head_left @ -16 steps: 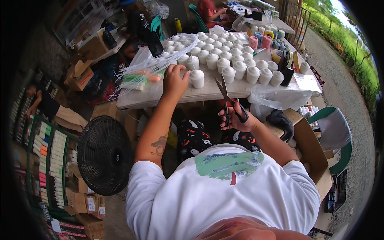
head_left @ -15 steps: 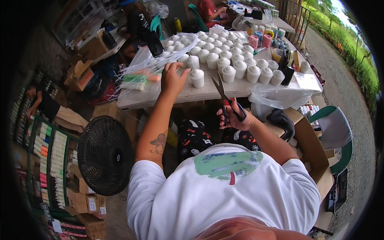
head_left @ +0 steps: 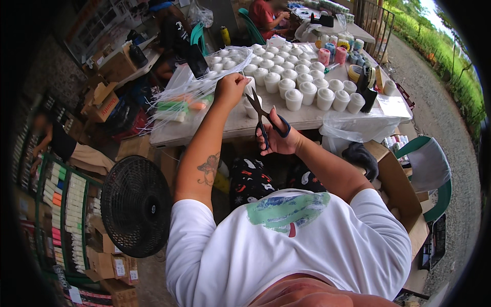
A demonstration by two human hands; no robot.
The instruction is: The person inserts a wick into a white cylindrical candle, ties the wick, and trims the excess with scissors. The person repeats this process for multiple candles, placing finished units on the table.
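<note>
My right hand (head_left: 279,134) grips dark-handled scissors (head_left: 260,110), their blades slightly apart and pointing up toward my left fingertips. My left hand (head_left: 231,88) is pinched closed above a white cup-shaped candle (head_left: 249,84), seemingly on its thin wick, which hardly shows. Another white candle (head_left: 251,108) stands at the table's near side, partly hidden behind the blades. Rows of similar white candles (head_left: 293,99) fill the table beyond and to the right. Beside my left wrist lies a bundle of long thin white strands (head_left: 179,94), spread over plastic.
On the white table (head_left: 302,120) stand pink and blue jars (head_left: 324,56), a black tape dispenser (head_left: 365,84) and a clear plastic bag (head_left: 358,125). A black fan (head_left: 135,204) stands at left, a cardboard box (head_left: 399,184) at right. Other people (head_left: 266,20) are farther off.
My left hand has closed from spread fingers to a pinch and shifted slightly right. The scissors in my right hand have moved left and up to beside it.
</note>
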